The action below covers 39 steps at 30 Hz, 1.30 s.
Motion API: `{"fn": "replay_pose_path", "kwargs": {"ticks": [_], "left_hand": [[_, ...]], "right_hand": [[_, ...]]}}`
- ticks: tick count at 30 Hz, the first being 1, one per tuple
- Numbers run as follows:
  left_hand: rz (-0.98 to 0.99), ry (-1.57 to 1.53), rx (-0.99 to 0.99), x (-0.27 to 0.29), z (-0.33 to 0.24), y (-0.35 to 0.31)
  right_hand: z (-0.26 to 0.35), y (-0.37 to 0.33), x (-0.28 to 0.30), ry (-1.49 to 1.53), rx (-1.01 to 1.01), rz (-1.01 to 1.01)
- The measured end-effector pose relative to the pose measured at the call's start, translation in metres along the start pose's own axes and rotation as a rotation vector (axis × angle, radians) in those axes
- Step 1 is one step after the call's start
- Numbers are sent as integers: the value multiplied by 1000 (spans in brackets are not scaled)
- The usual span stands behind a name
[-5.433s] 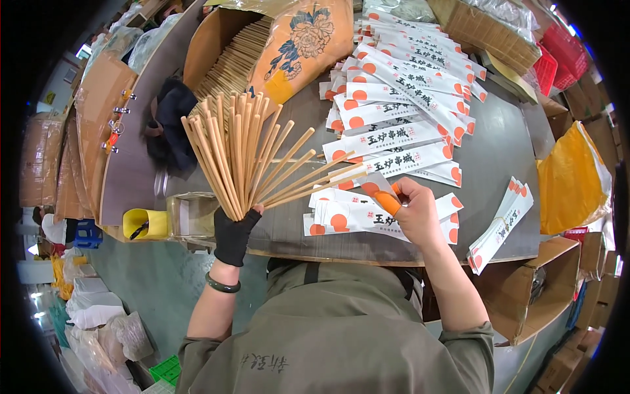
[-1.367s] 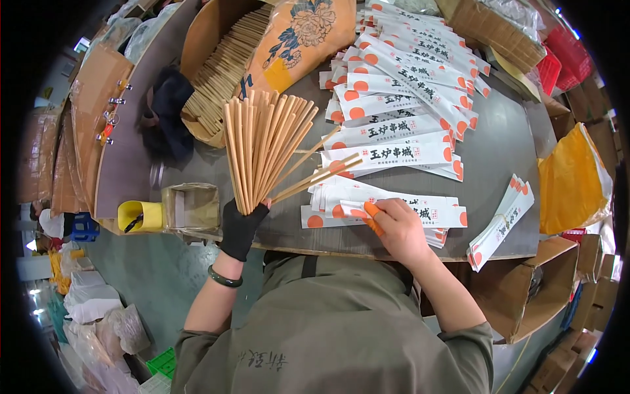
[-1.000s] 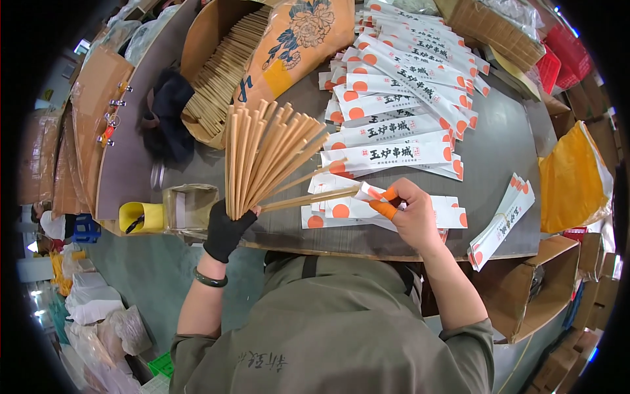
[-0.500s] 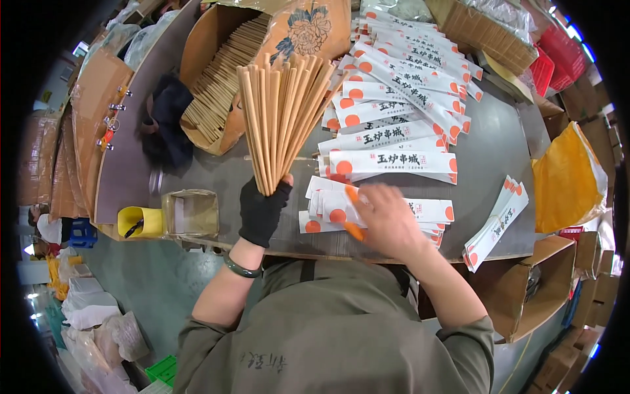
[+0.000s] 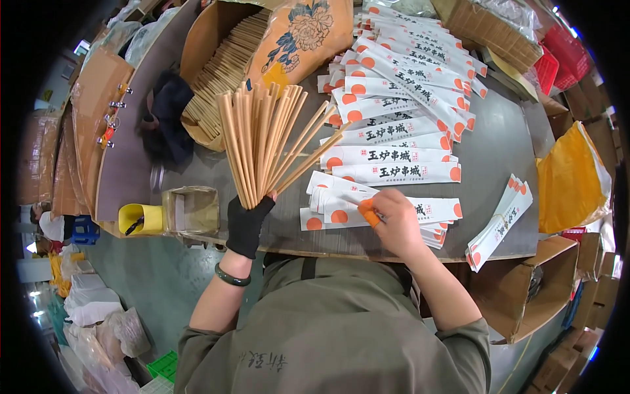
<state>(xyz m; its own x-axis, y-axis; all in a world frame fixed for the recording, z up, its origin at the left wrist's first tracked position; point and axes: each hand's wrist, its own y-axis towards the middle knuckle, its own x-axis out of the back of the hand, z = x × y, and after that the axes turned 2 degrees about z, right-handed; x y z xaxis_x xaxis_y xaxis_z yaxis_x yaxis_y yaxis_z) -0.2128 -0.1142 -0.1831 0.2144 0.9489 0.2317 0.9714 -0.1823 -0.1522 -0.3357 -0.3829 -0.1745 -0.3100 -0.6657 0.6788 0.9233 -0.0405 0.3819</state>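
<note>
A fanned bundle of wooden chopsticks (image 5: pixel 262 144) stands tilted up out of my left hand (image 5: pixel 249 226), which wears a black fingerless glove and is closed round its lower end. A few sticks on the right lean away from the rest. My right hand (image 5: pixel 397 226) has orange finger covers and bent fingers. Its fingertips are pinched on a white paper sleeve (image 5: pixel 443 209) with orange dots, in the small pile at the table's near edge. Beyond it lies a long overlapping row of filled chopstick sleeves (image 5: pixel 394 172).
A cardboard box of loose chopsticks (image 5: pixel 226 65) lies at the far left beside a dark cloth (image 5: pixel 169 118). Near the left edge stand a yellow container (image 5: pixel 141 220) and a clear-taped box (image 5: pixel 190 213). A banded sleeve bundle (image 5: pixel 502 223) lies at the right, by an orange bag (image 5: pixel 571 177).
My left hand has moved slightly left and nearer, and the bundle has spread wider. A further sleeve lies in the near end of the row. My right fingers have closed on the small pile.
</note>
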Motion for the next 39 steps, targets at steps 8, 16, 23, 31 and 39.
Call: {"fn": "replay_pose_path", "kwargs": {"ticks": [8, 16, 23, 31, 39], "left_hand": [[131, 49, -77, 26, -20, -9], [332, 236, -49, 53, -32, 1], [309, 327, -294, 33, -38, 11], [74, 98, -278, -49, -38, 21], [-20, 28, -118, -25, -10, 8]], "right_hand": [[0, 28, 27, 443, -641, 3], [-3, 27, 35, 392, -444, 63], [14, 36, 31, -164, 235, 26], [21, 45, 19, -409, 193, 9], [3, -11, -1, -306, 243, 250]]}}
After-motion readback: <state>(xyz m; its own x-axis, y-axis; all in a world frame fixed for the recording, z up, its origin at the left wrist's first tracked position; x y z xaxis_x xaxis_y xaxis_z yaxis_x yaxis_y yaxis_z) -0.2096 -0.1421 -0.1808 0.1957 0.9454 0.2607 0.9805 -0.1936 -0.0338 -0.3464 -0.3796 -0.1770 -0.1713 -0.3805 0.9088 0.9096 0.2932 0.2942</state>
